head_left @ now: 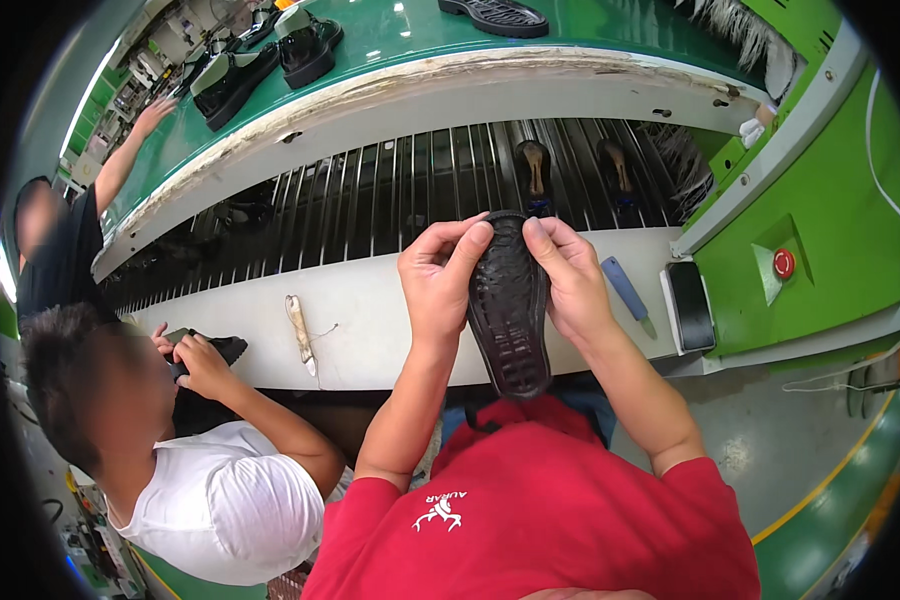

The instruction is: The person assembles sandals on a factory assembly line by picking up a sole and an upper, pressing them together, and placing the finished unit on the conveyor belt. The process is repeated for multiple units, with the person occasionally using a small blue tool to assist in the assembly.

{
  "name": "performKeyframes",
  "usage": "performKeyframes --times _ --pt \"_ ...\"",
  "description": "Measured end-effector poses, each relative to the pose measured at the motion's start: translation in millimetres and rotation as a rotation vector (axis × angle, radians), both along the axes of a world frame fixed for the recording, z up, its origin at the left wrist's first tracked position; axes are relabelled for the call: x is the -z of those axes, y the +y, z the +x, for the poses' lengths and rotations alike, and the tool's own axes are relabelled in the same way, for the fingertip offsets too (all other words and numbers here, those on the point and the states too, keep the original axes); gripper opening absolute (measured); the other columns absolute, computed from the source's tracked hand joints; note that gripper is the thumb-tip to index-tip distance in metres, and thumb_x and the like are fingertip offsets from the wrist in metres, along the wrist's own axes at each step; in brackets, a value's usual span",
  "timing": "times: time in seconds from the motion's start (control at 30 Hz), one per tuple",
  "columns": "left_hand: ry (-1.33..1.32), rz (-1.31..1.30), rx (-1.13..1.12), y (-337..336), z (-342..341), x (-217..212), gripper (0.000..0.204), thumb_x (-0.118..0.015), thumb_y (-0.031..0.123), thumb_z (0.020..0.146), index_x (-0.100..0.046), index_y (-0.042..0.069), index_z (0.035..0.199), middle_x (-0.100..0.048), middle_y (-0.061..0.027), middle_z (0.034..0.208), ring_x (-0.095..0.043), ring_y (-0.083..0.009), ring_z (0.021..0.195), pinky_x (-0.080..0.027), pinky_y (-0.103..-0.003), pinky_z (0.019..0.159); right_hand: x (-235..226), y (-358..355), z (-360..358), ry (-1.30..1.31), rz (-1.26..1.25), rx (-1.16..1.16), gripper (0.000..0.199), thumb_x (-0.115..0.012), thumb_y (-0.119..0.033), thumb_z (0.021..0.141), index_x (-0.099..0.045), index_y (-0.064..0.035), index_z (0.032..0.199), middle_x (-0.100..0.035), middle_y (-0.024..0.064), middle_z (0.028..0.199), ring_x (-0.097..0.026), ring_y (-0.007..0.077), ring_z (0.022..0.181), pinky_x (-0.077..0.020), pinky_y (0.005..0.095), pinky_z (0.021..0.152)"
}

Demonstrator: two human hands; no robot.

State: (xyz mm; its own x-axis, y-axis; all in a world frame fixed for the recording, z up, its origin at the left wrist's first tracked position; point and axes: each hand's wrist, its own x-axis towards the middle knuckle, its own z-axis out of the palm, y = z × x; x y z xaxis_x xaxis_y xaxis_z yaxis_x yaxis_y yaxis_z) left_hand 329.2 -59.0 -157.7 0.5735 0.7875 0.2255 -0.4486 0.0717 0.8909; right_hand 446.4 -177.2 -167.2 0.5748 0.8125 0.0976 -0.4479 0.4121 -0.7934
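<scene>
A black shoe sole (508,310) with a ridged, patterned face is held upright in front of my chest, over the near edge of the white worktop. My left hand (440,275) pinches its upper end from the left, thumb on the face. From the other side, my right hand (568,278) grips the same end, its thumb near the top edge. The fingers behind the sole are partly hidden. Just right of my right hand lies a blue-handled tool (624,287) on the worktop.
A roller conveyor (370,200) runs behind the worktop (370,300), carrying shoe parts (534,168). Black shoes (307,45) and another sole (495,16) stand on the green belt above. A wrapped tool (299,330) lies left. A co-worker (230,480) handles a dark sole; a green machine (810,250) stands right.
</scene>
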Motion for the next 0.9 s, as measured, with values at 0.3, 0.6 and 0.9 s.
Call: performKeyframes --times 0.3,0.6,0.9 --pt "0.115 0.097 -0.106 13 12 36 0.023 -0.085 0.014 0.103 -0.082 -0.004 0.116 -0.081 -0.0043 0.098 -0.069 -0.0060 0.084 -0.055 -0.022 0.077 27 14 12 -0.428 -0.234 0.177 0.028 -0.072 -0.026 0.114 -0.073 0.0012 0.119 -0.077 -0.0007 0.103 -0.069 0.0048 0.092 -0.0570 0.0259 0.084" --pt "0.240 0.111 -0.161 40 8 76 0.031 -0.082 0.024 0.107 -0.079 -0.003 0.124 -0.077 -0.0018 0.101 -0.066 -0.0064 0.089 -0.053 -0.024 0.081 106 29 226 -1.286 -1.466 0.634 0.092 -0.085 -0.058 0.092 -0.042 -0.0337 0.169 -0.053 0.0284 0.158 -0.053 0.0514 0.145 -0.0464 0.0589 0.119" --pt "0.064 -0.071 0.038 39 5 74 0.031 -0.074 0.017 0.111 -0.067 -0.002 0.135 -0.080 -0.0066 0.112 -0.074 -0.0097 0.099 -0.059 -0.026 0.088 172 8 328 -1.102 -1.480 0.550 0.091 -0.084 -0.049 0.093 -0.042 -0.0260 0.171 -0.061 0.0275 0.154 -0.059 0.0465 0.144 -0.0510 0.0560 0.117"
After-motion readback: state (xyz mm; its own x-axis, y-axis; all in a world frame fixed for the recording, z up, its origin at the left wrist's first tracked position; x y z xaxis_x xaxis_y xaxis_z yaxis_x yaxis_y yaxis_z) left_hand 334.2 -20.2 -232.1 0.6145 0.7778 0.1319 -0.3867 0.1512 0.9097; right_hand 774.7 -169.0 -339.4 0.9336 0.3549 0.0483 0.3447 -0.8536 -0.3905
